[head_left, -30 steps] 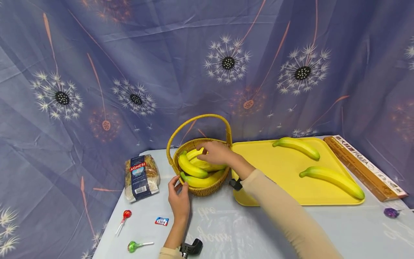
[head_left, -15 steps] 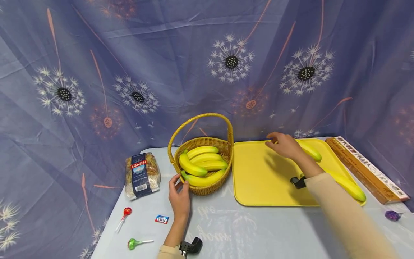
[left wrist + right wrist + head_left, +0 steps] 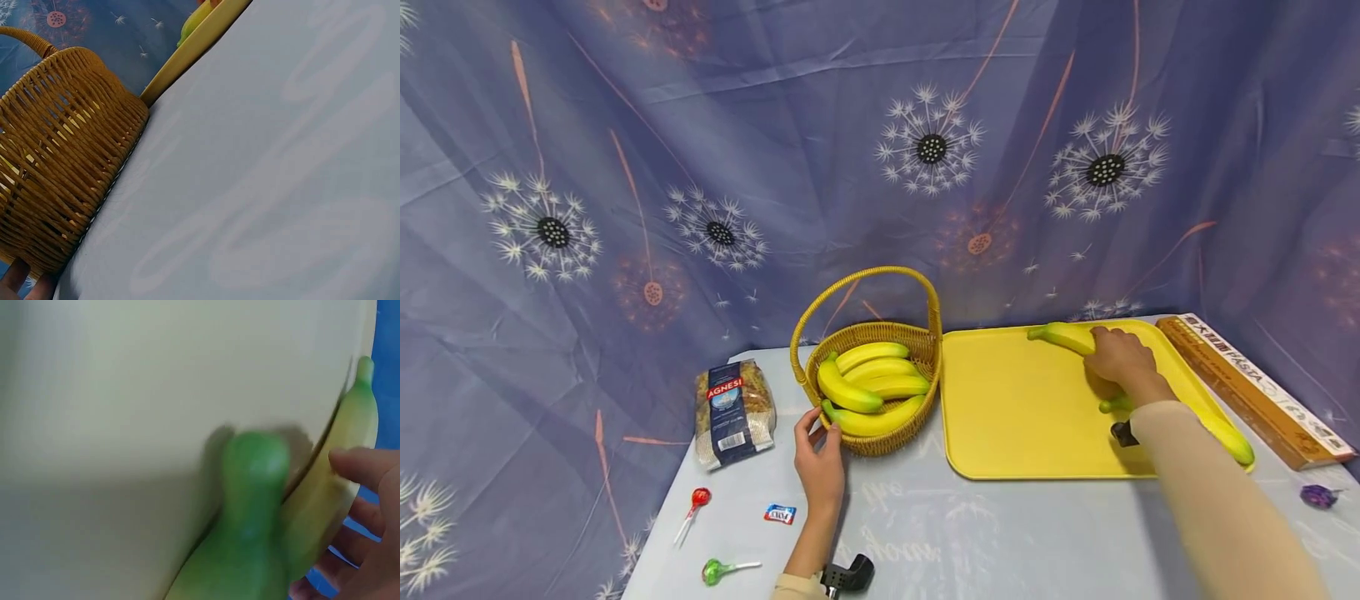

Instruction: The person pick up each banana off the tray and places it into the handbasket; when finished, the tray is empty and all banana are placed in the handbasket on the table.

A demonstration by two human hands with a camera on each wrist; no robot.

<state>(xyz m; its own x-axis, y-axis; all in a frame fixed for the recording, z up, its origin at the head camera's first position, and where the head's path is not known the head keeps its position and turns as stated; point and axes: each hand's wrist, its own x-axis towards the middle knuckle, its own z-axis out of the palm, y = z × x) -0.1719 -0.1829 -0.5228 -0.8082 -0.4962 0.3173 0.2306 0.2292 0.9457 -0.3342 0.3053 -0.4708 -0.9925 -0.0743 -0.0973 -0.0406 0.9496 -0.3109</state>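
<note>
Your right hand (image 3: 1122,358) held the far banana (image 3: 1063,336) between thumb and fingers at the back of the yellow tray (image 3: 1000,408); the second banana (image 3: 1232,442) lay nearer you on that tray, partly hidden by your sleeve (image 3: 1217,492). Your left hand (image 3: 822,465) gripped the near left edge of the wicker basket (image 3: 891,444), which stood on the tabletop (image 3: 977,542) just beside the tray, more bananas (image 3: 850,393) inside. You had a pasta bag (image 3: 733,412) left of the basket.
</note>
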